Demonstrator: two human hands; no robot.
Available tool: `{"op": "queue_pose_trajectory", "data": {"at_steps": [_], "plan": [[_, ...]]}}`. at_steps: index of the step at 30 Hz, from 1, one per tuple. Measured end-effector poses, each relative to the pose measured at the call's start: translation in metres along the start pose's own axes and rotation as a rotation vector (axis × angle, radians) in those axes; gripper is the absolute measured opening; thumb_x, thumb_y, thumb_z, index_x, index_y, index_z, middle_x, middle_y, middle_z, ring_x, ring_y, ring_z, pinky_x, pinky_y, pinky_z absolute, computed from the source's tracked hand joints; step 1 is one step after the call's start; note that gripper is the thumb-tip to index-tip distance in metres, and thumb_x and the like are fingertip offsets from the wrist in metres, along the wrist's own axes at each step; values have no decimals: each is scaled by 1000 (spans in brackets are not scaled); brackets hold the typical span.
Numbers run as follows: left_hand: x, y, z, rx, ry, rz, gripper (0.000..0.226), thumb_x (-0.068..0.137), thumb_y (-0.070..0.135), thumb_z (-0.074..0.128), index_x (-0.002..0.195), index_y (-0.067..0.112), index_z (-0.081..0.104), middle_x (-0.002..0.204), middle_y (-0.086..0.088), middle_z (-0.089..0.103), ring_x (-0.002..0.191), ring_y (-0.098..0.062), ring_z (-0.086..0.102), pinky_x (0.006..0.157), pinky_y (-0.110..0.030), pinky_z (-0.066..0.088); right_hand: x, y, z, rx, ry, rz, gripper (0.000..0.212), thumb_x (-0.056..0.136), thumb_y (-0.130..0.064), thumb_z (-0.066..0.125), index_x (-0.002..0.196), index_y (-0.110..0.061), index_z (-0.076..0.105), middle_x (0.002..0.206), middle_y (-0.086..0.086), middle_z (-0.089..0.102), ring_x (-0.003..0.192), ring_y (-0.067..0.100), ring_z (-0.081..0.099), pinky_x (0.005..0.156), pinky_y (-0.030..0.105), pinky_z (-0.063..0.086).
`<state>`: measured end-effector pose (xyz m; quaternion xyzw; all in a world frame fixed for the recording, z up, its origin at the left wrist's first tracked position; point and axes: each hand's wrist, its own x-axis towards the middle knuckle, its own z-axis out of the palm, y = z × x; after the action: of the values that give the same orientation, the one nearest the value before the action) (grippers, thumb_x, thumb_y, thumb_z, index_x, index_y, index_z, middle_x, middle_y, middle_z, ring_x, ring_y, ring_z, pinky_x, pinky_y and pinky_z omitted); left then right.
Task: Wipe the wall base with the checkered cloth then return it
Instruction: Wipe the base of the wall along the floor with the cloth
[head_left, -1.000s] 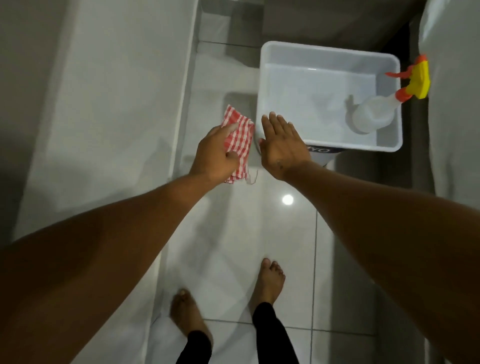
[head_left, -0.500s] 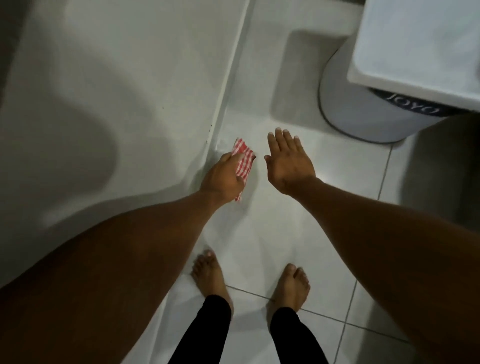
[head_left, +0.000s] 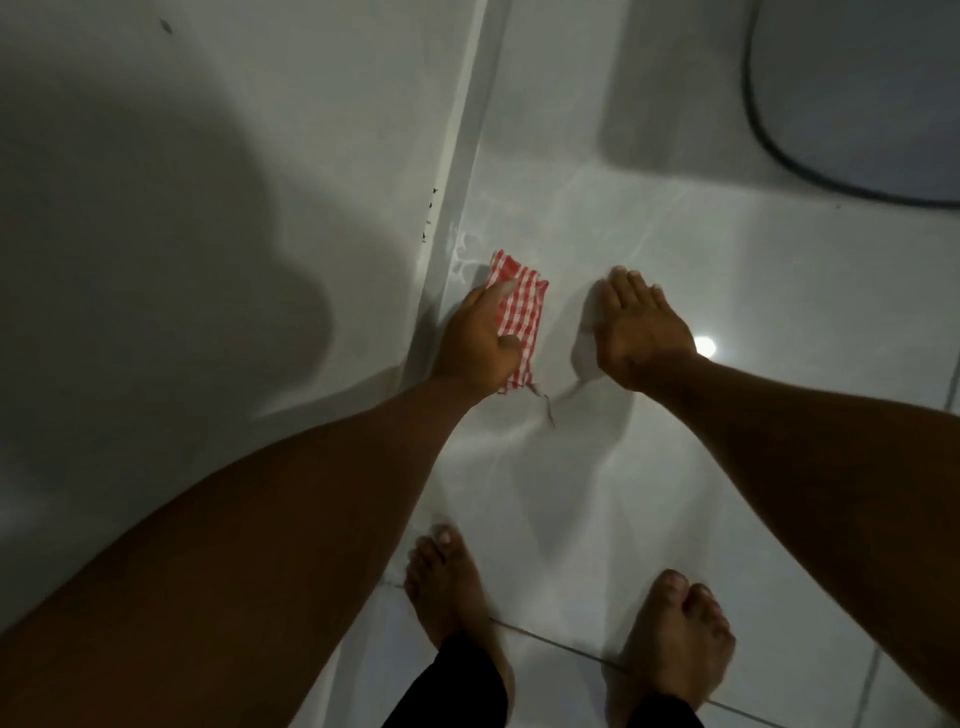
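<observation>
1. The left hand (head_left: 480, 338) grips the folded checkered cloth (head_left: 519, 317), fingers curled round its near edge and thumb pressed on top; the cloth sits low, just beside the wall base (head_left: 452, 208), over the glossy floor (head_left: 623, 467)
2. The right hand (head_left: 641, 332) is spread flat, fingers together, holding nothing, hovering near the cloth on its right
3. The step in hand looks like bringing the cloth onto the strip where wall meets floor; to do it well, press the flat fold against the strip and draw it along in one steady line, covering the small dark specks (head_left: 430, 208) further up the edge
4. Loose threads trail from the cloth's near corner; keep them tucked under the palm
5. No open container shows here; only the curved base of a round tub (head_left: 857, 104) appears at top right, its contents out of sight
</observation>
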<state>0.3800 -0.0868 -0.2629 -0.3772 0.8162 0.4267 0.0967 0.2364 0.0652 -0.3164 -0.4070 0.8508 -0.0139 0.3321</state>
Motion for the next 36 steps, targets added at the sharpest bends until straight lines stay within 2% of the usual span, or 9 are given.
{"op": "queue_pose_trajectory", "data": {"at_steps": [5,10,12,14,17,20,25,33,36], "plan": [[13,-20,-3,186,85,-1,60,90,8,62,147,18,44,145,-12,52,133,-34,50,109,-47,48,13,-7,14,-12,37,6,66,108,-34,19,161,-1,-1,169,22,-11,157,37,-11,128,47,-1],[16,-38,-2,433,53,-127,71,89,20,64,153,17,32,151,-18,35,136,-38,41,117,-45,36,19,-9,37,-32,92,42,76,106,-48,16,159,-2,-13,167,22,-22,154,37,-22,126,48,-11],[10,-39,7,587,85,-66,83,82,24,72,153,14,30,157,-21,27,141,-41,35,117,-49,35,21,-6,42,-35,132,29,79,105,-52,15,160,-3,-11,167,22,-21,155,37,-21,125,47,-13],[4,-35,23,703,143,19,92,78,30,73,154,10,26,163,-22,19,149,-42,20,122,-51,21,21,-2,45,-53,167,25,80,103,-56,11,161,-3,-9,168,21,-18,156,36,-19,125,46,-12],[13,-36,40,676,181,168,85,90,42,53,157,7,14,167,-19,11,155,-35,5,125,-46,4,25,-2,53,-65,229,45,83,100,-60,5,161,-6,-8,169,19,-15,156,33,-17,126,47,-10],[35,-49,43,725,162,249,82,98,56,28,156,2,12,166,-21,11,155,-34,6,127,-47,6,32,0,62,-55,329,38,80,103,-58,9,162,-6,-2,171,19,-8,158,33,-12,127,47,-8],[44,-81,43,739,204,308,86,97,58,36,155,-1,15,164,-24,19,153,-38,12,126,-51,12,34,4,67,-39,436,1,79,103,-54,19,162,-3,9,170,21,3,158,35,-2,128,49,-4],[108,-56,28,876,246,338,73,101,49,26,156,1,19,164,-24,19,153,-38,14,126,-51,15,38,9,72,-44,464,6,76,103,-53,21,162,-7,8,171,18,3,159,32,-4,128,48,-3],[89,-65,33,847,294,378,70,101,46,30,156,4,18,163,-24,21,152,-41,14,125,-52,15,40,8,75,-45,472,0,77,103,-55,17,163,-8,7,171,16,2,159,30,-5,128,47,-3]]}}
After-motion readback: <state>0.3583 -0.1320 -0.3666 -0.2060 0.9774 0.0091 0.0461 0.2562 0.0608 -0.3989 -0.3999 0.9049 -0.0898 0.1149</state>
